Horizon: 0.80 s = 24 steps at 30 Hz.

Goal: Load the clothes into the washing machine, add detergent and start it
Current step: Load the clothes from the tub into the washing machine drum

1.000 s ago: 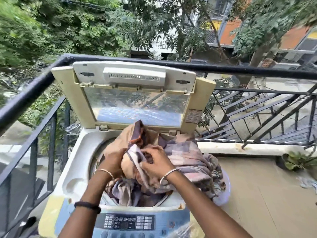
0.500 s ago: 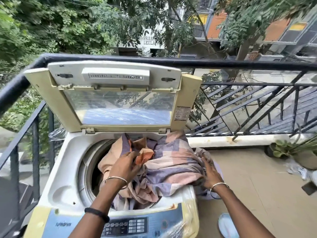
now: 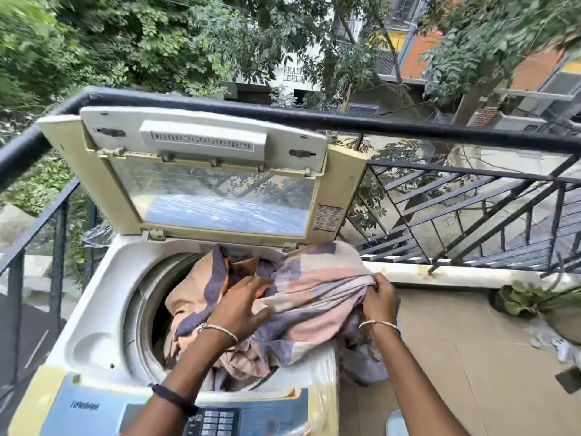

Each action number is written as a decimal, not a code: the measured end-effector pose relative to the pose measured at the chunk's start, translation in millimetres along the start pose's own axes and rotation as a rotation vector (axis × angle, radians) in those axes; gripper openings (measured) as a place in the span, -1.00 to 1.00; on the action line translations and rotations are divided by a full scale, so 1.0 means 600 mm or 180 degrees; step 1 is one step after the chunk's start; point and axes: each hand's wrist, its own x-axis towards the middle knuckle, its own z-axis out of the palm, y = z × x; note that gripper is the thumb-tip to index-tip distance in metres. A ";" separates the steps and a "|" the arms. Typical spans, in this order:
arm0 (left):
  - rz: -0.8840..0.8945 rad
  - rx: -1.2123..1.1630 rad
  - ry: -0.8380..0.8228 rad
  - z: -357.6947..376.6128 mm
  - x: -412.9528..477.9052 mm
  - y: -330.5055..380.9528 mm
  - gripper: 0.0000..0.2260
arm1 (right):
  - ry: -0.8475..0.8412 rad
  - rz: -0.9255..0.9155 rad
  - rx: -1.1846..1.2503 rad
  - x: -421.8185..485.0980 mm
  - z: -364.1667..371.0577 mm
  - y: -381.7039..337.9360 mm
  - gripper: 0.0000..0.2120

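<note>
though soft and probably light, the checked cloth [image 3: 314,294] spills past the washing machine [image 3: 94,309] at 3 o'clock; right hand [image 3: 379,302] grips its bunched fold, left hand [image 3: 242,306] presses flat.

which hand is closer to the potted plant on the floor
Right. The right hand grips the cloth at the right edge of the washing machine, the side toward the plant; the left hand presses on the cloth over the drum, farther from it.
</note>
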 end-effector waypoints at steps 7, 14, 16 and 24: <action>0.0582 -0.1268 0.0616 -0.044 0.009 0.095 -0.09 | -0.0322 -0.1611 0.0279 -0.100 0.003 -0.212 -0.77; 0.0104 -0.1444 0.2010 -0.156 -0.038 0.056 -0.50 | -0.2455 -0.2036 0.0952 -0.156 0.011 -0.299 -0.58; -0.0006 -0.1287 0.2268 -0.175 -0.048 0.039 -0.51 | -0.2470 -0.2314 0.0483 -0.144 -0.001 -0.287 -0.40; 0.0139 -0.1436 0.2602 -0.268 -0.085 0.000 -0.65 | -0.2033 -0.1049 -0.2158 -0.106 0.018 -0.067 -0.20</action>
